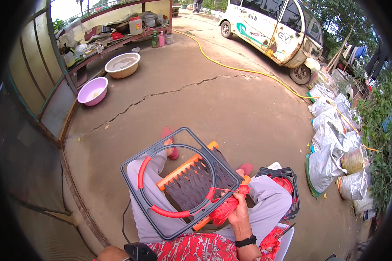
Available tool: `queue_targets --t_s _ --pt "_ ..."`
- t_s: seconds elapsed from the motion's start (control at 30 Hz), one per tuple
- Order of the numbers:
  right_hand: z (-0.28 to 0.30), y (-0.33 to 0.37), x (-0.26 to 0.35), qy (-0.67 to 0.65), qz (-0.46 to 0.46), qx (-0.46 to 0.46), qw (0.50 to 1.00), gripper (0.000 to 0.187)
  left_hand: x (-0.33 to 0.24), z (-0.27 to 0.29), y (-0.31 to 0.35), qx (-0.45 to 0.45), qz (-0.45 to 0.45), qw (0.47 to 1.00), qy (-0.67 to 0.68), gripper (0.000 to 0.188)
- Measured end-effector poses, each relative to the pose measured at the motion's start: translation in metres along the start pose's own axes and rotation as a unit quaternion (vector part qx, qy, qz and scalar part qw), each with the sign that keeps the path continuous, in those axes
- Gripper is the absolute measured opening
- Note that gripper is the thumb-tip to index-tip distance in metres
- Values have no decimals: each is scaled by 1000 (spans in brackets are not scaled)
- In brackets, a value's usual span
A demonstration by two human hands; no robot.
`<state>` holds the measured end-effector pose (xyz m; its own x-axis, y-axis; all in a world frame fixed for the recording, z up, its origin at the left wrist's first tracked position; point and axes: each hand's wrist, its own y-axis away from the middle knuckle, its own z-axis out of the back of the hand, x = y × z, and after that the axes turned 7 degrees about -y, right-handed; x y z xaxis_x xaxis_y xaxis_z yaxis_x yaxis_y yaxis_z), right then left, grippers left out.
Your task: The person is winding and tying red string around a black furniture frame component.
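I sit with a grey square plastic frame (133, 174) resting across my lap. Its inner ring (170, 213) is partly wrapped in red cord. My right hand (239, 213), with a black watch on the wrist, grips a bundle of red cord (222, 211) at the frame's right edge, and a strand runs from it to the ring. Only a bit of my left arm (111, 253) shows at the lower edge, near the frame's near corner; the hand itself is hidden. Under the frame lie an orange piece (180, 170) and dark mesh (191, 185).
A second dark frame with red cord (285, 182) stands by my right knee. Filled sacks (331, 148) line the right side. A pink basin (92, 91) and a beige basin (123, 65) sit by a shelf at left. A white vehicle (270, 30) and yellow hose (248, 71) lie beyond.
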<state>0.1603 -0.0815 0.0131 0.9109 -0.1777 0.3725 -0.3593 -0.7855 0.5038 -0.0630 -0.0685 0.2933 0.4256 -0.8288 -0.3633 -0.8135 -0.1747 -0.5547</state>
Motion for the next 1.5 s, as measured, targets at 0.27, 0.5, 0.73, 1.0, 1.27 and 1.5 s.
queue_targets --t_s 0.27,0.5,0.73,1.0,1.27,1.5 --pt "-17 4 -2 44 31 37 998 12 -64 46 33 -112 -91 867 -476 53" --pt "-20 4 5 47 39 38 997 16 -35 125 62 -476 114 747 -449 25" --pt "-17 3 2 68 19 47 996 21 -4 152 84 -303 172 479 -806 27" --pt "-18 7 8 83 28 42 995 24 31 191 80 -265 154 376 -875 29" --pt "-18 7 3 79 37 -12 996 27 49 224 75 -379 119 468 -789 35" --pt "15 -2 5 63 3 -29 998 32 46 259 78 -483 240 705 -461 22"
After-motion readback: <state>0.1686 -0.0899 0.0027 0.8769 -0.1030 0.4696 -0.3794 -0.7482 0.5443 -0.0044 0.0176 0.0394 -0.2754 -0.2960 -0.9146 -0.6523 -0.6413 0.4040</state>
